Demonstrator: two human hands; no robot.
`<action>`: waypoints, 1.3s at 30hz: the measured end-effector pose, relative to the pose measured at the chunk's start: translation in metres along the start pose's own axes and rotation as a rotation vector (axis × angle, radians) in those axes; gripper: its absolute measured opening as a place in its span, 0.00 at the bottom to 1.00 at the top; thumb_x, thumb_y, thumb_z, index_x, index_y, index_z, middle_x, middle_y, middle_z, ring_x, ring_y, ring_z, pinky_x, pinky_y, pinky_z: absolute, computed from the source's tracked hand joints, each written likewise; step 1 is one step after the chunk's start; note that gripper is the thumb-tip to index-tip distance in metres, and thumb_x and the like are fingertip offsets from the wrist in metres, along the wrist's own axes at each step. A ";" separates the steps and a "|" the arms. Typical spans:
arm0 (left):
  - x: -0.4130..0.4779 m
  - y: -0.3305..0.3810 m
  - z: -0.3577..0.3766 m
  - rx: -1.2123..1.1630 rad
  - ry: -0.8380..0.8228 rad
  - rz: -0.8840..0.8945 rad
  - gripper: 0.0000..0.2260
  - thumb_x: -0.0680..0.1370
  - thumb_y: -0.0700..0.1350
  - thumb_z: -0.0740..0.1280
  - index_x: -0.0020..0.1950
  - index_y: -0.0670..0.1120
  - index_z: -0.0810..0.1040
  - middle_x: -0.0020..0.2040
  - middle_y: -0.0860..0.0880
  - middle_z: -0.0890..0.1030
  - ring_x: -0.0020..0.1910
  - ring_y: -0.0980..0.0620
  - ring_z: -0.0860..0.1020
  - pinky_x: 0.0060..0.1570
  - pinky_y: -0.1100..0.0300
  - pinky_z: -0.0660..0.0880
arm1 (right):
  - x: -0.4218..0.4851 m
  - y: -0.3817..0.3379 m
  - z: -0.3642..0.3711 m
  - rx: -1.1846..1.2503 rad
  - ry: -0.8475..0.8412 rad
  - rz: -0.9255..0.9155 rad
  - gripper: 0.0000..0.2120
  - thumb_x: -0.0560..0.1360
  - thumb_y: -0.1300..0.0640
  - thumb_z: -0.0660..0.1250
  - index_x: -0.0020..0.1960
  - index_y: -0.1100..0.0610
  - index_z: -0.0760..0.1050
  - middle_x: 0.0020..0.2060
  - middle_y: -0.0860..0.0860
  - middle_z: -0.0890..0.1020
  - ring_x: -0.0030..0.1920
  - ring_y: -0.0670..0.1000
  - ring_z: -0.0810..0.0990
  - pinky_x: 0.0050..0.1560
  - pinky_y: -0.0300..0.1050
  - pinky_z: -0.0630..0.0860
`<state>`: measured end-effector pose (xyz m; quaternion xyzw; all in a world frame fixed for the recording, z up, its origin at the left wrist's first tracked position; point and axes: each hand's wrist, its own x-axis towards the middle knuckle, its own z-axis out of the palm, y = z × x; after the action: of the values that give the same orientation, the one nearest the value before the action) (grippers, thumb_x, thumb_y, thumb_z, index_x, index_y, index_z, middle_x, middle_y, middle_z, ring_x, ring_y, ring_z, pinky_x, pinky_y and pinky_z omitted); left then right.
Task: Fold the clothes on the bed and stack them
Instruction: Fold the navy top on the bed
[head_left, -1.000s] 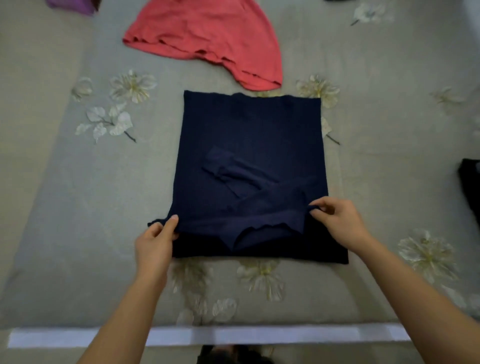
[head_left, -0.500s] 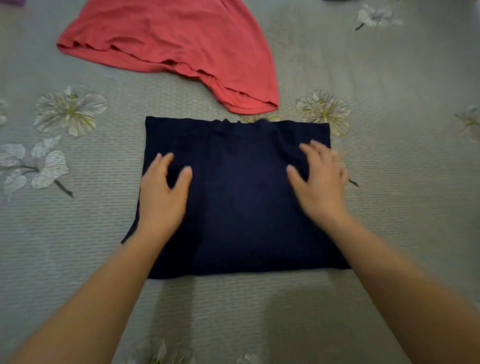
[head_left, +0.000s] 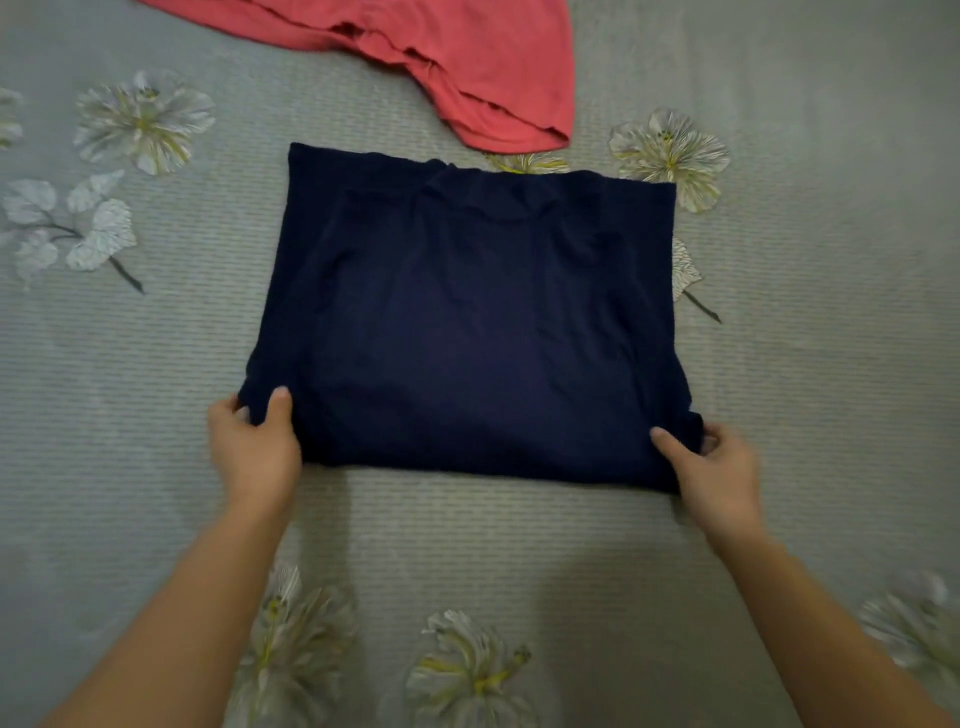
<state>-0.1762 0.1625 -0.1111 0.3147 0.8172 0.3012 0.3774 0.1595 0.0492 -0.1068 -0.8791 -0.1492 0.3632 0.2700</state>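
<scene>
Nearest the camera, two bare forearms reach forward over the bed (head_left: 156, 389), whose grey ribbed cover carries pale printed flowers.

The left grip (head_left: 254, 452) holds the near-left corner of the navy garment (head_left: 467, 332): its thumb lies on top of the cloth and the fingers curl round the edge from outside. The right grip (head_left: 719, 473) holds the near-right corner in the same way, with the thumb on top and the fingers tucked round the side edge, so both grips are closed on cloth.

Between them the navy garment lies flat on the bed in the middle of the view, folded into a plain, nearly square block. It is a little wider than deep, so its long axis runs left to right, from one grip to the other. The whole block is turned slightly clockwise — its right end sits nearer the person than its left. The far edge shows a small pucker near its middle. Which end is neck or hem cannot be told from the fold.

Beyond that far edge lies a coral garment (head_left: 483, 67), unfolded and cut off by the top of the view. Its nearest rounded hem comes close to the navy far edge, right of middle, without touching it.
</scene>
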 end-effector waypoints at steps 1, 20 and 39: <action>-0.005 0.007 -0.001 -0.032 0.006 -0.024 0.19 0.81 0.48 0.62 0.69 0.42 0.65 0.60 0.48 0.72 0.56 0.52 0.73 0.55 0.58 0.71 | 0.002 -0.003 -0.006 0.040 -0.084 0.016 0.18 0.72 0.55 0.73 0.59 0.59 0.75 0.53 0.54 0.80 0.51 0.52 0.79 0.55 0.49 0.76; -0.067 -0.066 -0.060 0.572 0.233 0.118 0.21 0.77 0.43 0.65 0.70 0.45 0.67 0.68 0.37 0.64 0.67 0.36 0.62 0.65 0.38 0.57 | -0.013 0.002 -0.058 -0.526 -0.300 -0.243 0.08 0.70 0.60 0.73 0.44 0.59 0.74 0.35 0.52 0.79 0.40 0.55 0.78 0.40 0.47 0.72; 0.024 0.047 0.044 0.170 -0.188 0.207 0.14 0.79 0.50 0.64 0.61 0.46 0.67 0.38 0.47 0.81 0.28 0.48 0.79 0.33 0.54 0.76 | 0.019 -0.076 0.057 -0.117 -0.189 -0.394 0.02 0.78 0.57 0.62 0.49 0.56 0.72 0.31 0.52 0.82 0.27 0.51 0.82 0.34 0.49 0.80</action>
<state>-0.1391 0.2207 -0.1100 0.4547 0.7642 0.2375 0.3911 0.1264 0.1404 -0.1060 -0.8092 -0.3634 0.3749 0.2692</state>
